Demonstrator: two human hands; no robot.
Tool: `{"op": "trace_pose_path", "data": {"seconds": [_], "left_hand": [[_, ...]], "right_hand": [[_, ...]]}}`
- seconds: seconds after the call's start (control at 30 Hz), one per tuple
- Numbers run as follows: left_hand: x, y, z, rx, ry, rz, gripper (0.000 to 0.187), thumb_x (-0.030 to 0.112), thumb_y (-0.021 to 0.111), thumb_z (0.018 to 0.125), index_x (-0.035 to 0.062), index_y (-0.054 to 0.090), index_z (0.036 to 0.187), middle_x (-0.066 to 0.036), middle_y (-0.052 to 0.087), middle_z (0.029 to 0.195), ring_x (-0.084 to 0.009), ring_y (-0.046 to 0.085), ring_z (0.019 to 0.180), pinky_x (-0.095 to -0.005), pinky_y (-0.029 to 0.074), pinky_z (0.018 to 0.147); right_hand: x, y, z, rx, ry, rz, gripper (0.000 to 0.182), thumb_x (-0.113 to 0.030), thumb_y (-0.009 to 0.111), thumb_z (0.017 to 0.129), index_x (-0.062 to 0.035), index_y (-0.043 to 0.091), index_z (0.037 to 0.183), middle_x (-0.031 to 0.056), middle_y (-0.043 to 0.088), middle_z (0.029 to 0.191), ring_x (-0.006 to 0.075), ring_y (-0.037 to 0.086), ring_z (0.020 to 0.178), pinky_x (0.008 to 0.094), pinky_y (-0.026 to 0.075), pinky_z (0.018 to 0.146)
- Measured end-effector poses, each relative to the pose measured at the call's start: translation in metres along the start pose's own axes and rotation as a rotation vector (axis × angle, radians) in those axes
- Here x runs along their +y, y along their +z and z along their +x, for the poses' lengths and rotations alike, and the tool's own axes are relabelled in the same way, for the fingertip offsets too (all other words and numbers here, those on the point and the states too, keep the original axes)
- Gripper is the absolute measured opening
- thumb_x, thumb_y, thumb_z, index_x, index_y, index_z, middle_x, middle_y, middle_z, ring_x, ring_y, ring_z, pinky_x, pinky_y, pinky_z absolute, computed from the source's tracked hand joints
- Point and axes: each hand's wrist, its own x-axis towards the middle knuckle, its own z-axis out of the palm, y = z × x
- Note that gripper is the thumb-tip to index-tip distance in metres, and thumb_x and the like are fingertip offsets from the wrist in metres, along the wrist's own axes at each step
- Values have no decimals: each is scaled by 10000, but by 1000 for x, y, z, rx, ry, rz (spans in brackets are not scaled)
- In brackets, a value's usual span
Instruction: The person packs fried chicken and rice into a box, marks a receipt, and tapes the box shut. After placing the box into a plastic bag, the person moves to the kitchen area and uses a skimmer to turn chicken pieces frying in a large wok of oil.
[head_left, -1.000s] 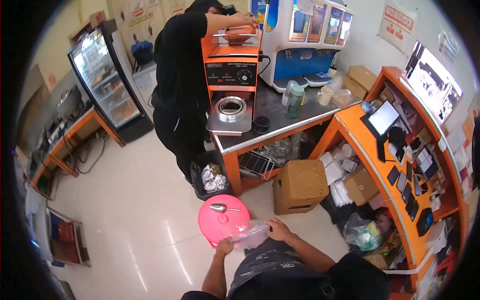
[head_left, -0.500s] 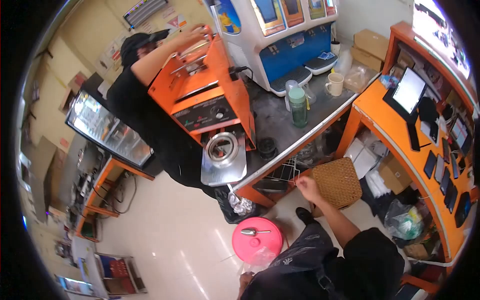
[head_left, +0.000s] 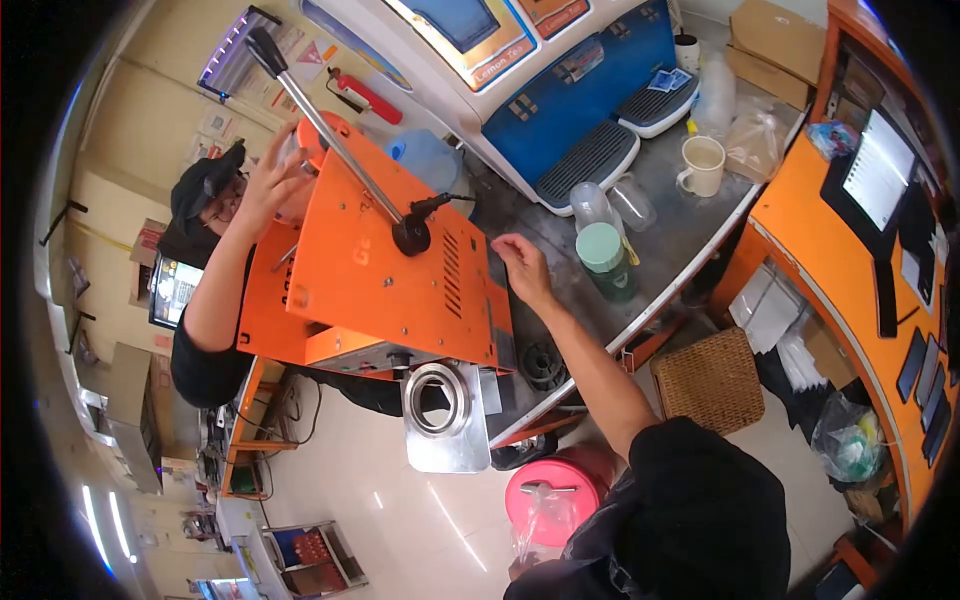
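- The orange metal box-shaped machine (head_left: 400, 260) stands at the near-left end of the dark tabletop (head_left: 658, 240). A steel lever with a black handle (head_left: 335, 145) slants up along its side.
- The right hand (head_left: 524, 268) is by the machine's edge, over the tabletop; its fingers are loosely bent, with nothing seen in them. Whether the fingertips touch the machine cannot be told.
- The left hand (head_left: 517, 570), mostly hidden low in view, holds the thin clear plastic bag (head_left: 546, 522) at its lower end; the finger positions cannot be made out.
- The bag crosses in front of the pink round lidded bucket (head_left: 588, 503) on the floor. A metal scoop (head_left: 556, 489) lies on the lid, partly seen through the plastic.
- Below the machine, a silver flat plate (head_left: 447, 457) carrying a steel ring (head_left: 412, 398) juts past the tabletop's end.
- A black round container (head_left: 541, 368) sits near the tabletop's front edge; farther along that edge stand a green bottle with a pale lid (head_left: 606, 262) and a cream mug (head_left: 702, 168).
- Across the machine, a co-worker in black has a raised hand (head_left: 277, 186) at its top.
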Motion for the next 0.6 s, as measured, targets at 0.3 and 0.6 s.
{"op": "trace_pose_path", "data": {"seconds": [0.3, 0.6], "left_hand": [[-32, -11, -4, -71, 327, 552, 556, 270, 602, 819, 143, 460, 1342, -89, 177, 1530, -284, 193, 1406, -412, 240, 1113], [-17, -26, -5, -164, 277, 507, 451, 279, 529, 896, 183, 487, 1335, -100, 213, 1514, -288, 269, 1370, -385, 304, 1074]], "right_hand": [[45, 44, 83, -270, 162, -135, 531, -445, 327, 982, -41, 511, 1273, 157, 532, 1273, 321, 486, 1191, 414, 369, 973], [55, 68, 154, -576, 511, 313, 625, -514, 361, 955, -73, 402, 1396, 116, 472, 1354, 246, 440, 1231, 377, 352, 1018]]}}
